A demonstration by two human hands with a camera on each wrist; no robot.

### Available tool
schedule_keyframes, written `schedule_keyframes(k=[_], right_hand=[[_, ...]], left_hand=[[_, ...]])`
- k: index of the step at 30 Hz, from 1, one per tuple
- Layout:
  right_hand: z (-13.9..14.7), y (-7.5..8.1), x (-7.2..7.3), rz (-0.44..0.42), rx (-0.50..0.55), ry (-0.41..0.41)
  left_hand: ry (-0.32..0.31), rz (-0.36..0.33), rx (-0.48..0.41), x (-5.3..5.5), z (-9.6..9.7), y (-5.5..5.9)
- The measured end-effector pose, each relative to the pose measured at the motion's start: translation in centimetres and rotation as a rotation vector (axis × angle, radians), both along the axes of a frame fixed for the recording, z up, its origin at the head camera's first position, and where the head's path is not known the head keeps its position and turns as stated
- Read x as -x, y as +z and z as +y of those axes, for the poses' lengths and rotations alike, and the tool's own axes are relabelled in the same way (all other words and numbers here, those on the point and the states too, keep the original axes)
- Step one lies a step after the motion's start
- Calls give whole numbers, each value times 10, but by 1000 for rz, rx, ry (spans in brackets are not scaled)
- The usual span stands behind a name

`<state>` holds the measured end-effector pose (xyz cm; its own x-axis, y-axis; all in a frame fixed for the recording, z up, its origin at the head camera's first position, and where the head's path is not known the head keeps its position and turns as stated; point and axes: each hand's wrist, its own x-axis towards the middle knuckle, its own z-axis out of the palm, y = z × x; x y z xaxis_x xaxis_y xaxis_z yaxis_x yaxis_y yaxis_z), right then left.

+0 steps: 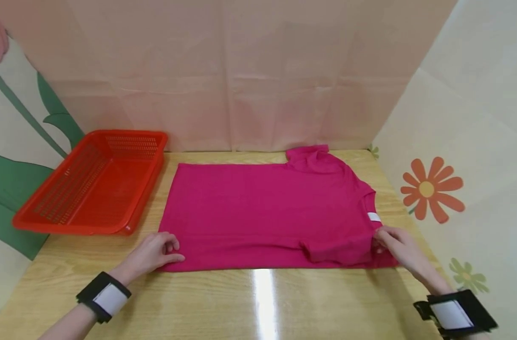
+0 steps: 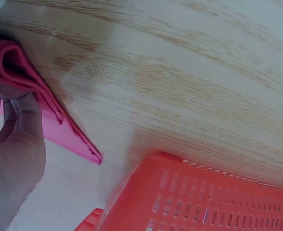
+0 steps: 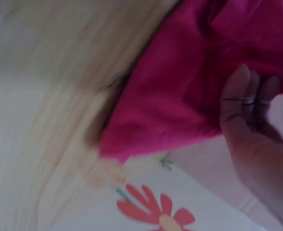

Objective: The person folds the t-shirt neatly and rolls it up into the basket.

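Note:
A magenta short-sleeved T-shirt (image 1: 258,203) lies spread sideways, its collar to the right and its bottom hem to the left. Its near side is folded over in a long strip, with the near sleeve (image 1: 339,250) lying rumpled on that strip. At the near hem corner, my left hand (image 1: 158,252) grips the folded edge between curled fingers and thumb; the left wrist view shows the layered hem (image 2: 23,72) against those fingers. My right hand (image 1: 396,243) pinches the cloth at the near shoulder, just below the white neck label (image 1: 374,216). The right wrist view is slightly blurred.
A red plastic basket (image 1: 135,208) with slotted sides stands on the wooden table (image 1: 207,302) to the left, behind my left hand. A pinkish sheet (image 1: 241,94) rises along the back edge, and a flower-printed sheet (image 1: 487,141) borders the right side.

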<state>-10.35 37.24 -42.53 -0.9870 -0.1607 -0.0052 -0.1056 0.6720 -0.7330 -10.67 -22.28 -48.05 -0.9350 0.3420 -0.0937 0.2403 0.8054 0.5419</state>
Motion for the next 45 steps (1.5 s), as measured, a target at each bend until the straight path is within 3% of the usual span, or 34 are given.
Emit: schedule_keyframes(k=[4,7,10,14,18,23,27,31,37,40,45], right_hand=[[-4,3,15,-165,166,-121],[-5,-2,23,-183,192,-181],[-2,-10,26,-152,164,-191],[3,-17,23,-134,106,-163],[5,-17,17,-149,-27,-175],[2,-14,17,-302,-292,-151],[0,-15,18,-370,-341,-114],[-1,-16,17,-311,-192,-102],[-15,-9,28,-243,141,-128],[-26,-4,40,-263,316,-160],[-41,0,66,-374,754,-226]], left_hand=[[4,-5,1,1,1,0],[4,-9,-1,2,0,0],[5,-17,-4,3,0,1],[7,-32,-6,2,0,2],[7,-24,-6,2,0,4],[-6,1,-12,2,-1,4],[-16,6,-20,2,-2,2],[-32,14,-20,2,-1,1],[-21,14,-5,1,-2,0],[-13,5,1,1,-1,0],[-12,0,2,1,0,0]])
